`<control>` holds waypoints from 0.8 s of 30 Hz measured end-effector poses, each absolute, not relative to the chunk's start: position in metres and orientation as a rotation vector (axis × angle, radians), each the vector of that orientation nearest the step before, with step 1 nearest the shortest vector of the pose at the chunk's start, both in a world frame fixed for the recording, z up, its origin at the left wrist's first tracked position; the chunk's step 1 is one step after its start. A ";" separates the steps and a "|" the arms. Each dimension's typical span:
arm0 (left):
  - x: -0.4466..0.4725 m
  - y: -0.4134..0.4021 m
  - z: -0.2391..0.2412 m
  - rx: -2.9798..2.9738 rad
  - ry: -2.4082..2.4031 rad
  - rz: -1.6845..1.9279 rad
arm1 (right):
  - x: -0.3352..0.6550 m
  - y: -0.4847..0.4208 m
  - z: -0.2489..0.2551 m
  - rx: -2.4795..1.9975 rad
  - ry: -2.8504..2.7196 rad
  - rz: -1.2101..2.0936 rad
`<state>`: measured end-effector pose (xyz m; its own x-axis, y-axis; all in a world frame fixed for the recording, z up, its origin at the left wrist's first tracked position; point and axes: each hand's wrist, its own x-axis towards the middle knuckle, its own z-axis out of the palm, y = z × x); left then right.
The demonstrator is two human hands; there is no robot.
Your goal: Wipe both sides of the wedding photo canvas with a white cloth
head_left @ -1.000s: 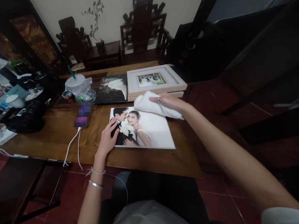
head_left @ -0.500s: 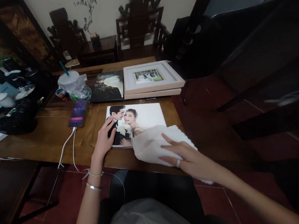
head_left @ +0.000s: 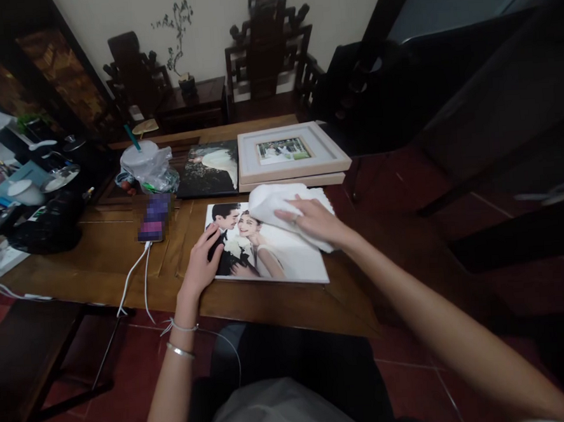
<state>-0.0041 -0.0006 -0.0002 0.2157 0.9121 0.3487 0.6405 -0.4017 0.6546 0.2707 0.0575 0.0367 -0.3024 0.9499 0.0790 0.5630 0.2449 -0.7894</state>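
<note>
White rectangular photo panel printed with a couple (head_left: 270, 253) lies flat on the brown wooden tabletop (head_left: 268, 304), near its front edge. Half a second ago the thick white cloth (head_left: 268, 204) covered the panel's near right corner and spilled over toward the front edge; now it sits across the far right part, reaching past the panel's far and right edges. That leaves the near right corner in view, while the far right corner lies beneath the cloth. The panel itself seems to have kept its place, steadied, I judge, by the left hand.

The right hand (head_left: 317, 221) comes in from the right with its forearm stretched out, palm down, fingers extended leftward over the cloth; whether they pinch it or only press, I cannot tell. The left hand (head_left: 202, 259) rests on the panel's left edge, its fingers loosely spread and pointing away from the body, gripping nothing. Beyond the panel, apart from it, stand a dark picture panel with a pale dress (head_left: 207, 171) and a pale wooden box frame (head_left: 293, 170).
</note>
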 end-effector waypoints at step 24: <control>-0.005 0.000 -0.003 2.114 1.448 1.038 | 0.271 0.059 0.036 -1.382 -1.886 0.917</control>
<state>-0.0055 0.0001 -0.0028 0.1988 0.9109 0.3615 0.6345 -0.4008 0.6609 0.2706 0.0587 0.0364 -0.2609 0.9621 0.0790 0.5319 0.2116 -0.8200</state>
